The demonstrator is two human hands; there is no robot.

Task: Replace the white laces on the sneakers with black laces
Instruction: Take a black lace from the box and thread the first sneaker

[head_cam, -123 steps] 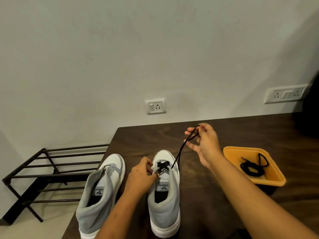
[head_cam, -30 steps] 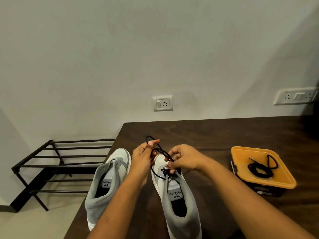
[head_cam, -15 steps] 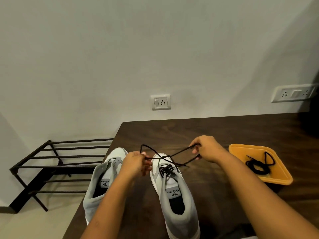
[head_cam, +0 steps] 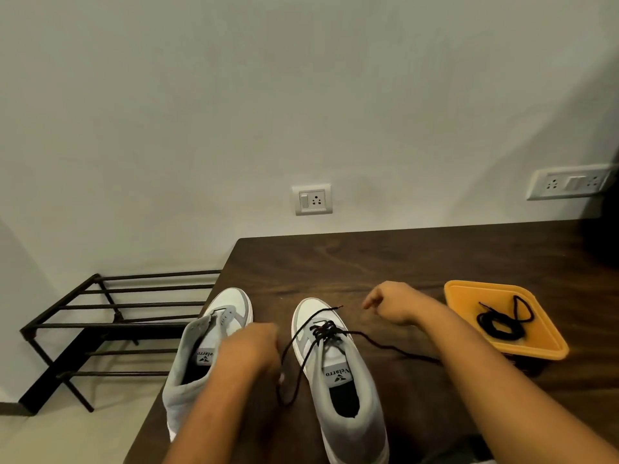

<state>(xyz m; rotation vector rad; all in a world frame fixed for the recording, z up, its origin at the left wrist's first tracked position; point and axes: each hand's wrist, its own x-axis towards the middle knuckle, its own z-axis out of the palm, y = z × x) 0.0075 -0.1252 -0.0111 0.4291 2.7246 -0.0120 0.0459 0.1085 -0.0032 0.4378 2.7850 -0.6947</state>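
Right hand grip is released; left hand is blurred, its grip unclear beside the black lace. Even both ends, then thread the lower-centre sneaker upward

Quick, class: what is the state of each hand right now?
Left hand: curled by the black lace; grip cannot be told.
Right hand: open, holding nothing.
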